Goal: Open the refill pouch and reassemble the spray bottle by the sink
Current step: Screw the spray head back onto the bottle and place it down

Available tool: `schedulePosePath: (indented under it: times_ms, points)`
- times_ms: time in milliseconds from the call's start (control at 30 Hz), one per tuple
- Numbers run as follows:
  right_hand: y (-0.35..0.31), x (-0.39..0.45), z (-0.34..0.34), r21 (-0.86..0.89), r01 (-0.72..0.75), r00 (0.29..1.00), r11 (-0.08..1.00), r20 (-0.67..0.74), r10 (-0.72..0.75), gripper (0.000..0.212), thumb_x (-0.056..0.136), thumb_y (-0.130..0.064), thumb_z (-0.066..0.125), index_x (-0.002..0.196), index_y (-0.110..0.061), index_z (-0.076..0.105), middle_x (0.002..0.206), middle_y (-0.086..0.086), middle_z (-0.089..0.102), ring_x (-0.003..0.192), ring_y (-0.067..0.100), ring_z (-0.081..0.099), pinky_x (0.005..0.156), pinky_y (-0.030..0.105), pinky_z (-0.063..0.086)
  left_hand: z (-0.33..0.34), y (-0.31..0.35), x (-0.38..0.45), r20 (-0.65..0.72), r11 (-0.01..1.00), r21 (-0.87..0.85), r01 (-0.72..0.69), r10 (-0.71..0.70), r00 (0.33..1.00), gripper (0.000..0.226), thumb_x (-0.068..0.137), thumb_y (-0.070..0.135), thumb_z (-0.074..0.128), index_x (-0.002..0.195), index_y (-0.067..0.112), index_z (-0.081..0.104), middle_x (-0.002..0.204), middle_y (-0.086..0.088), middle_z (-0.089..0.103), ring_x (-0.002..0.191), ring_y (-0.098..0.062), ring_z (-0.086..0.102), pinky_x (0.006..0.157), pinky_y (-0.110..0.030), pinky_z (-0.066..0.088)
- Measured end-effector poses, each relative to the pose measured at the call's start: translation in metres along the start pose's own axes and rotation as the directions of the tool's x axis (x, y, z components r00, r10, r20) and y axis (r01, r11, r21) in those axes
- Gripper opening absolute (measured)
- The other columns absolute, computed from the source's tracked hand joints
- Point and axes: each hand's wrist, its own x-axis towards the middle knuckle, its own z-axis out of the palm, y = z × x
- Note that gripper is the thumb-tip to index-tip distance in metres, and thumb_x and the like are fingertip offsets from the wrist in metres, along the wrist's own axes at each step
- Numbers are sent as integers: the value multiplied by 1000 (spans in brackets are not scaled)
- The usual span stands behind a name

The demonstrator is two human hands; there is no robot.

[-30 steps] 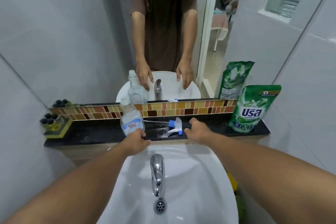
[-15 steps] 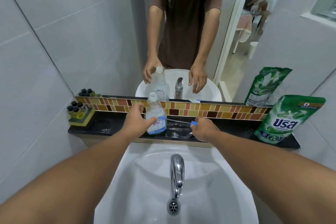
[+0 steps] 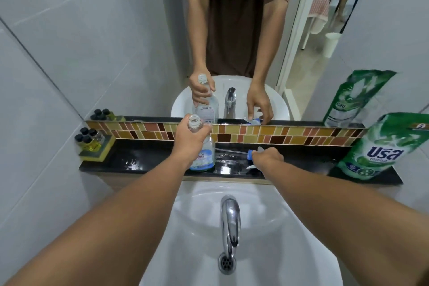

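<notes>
A clear spray bottle [image 3: 204, 158] with a blue label stands upright on the black ledge [image 3: 144, 165] behind the sink, its neck uncapped. My left hand [image 3: 189, 140] is wrapped around its upper part. The blue-and-white spray head [image 3: 251, 154] lies on the ledge to the right, its thin dip tube pointing left toward the bottle. My right hand [image 3: 267, 159] is closed over the spray head. A green refill pouch [image 3: 380, 146] leans upright at the ledge's right end, away from both hands.
A white basin [image 3: 290, 239] with a chrome tap [image 3: 229, 216] lies below the ledge. Several small dark-capped bottles [image 3: 89, 138] sit on a yellow sponge at the ledge's left end. A mirror and mosaic tile strip back the ledge. Water wets the ledge.
My left hand has closed higher around the bottle's neck. My right hand has settled onto the spray head. The camera has tilted down and closer.
</notes>
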Motion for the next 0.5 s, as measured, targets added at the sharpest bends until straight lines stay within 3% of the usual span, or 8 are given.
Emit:
schedulePosePath:
  times_ms: [100,233,400,500]
  points:
    - [0,3,8,-7,-25,999,1000,20,25,62,90,-54,71,134,-11,60,129,17,54,111,34,57,98,48,52,4,-1,2,-23,1000,-6,-13,13,1000,25,95,16,76,94,32,58,94,9,69,86,-7,69,66,-24,54]
    - [3,6,20,-64,-27,999,998,45,30,82,80,-62,77,138,-9,54,129,17,54,113,35,55,98,47,52,6,-3,5,-45,1000,-1,-7,7,999,20,95,16,77,97,29,61,97,7,72,92,-12,72,69,-27,56]
    - [11,0,21,-30,32,998,999,57,-30,67,86,-44,81,135,-9,51,125,15,59,110,32,56,86,39,48,7,-5,7,-66,1000,14,2,-2,998,18,94,17,78,102,24,63,101,2,74,92,-13,73,71,-29,58]
    - [15,1,8,168,156,970,973,158,-183,48,91,-31,80,123,-14,49,112,11,62,97,29,60,77,39,48,7,-6,7,-64,1000,8,0,1,998,19,94,17,78,101,26,63,99,5,74,90,-12,72,68,-26,56]
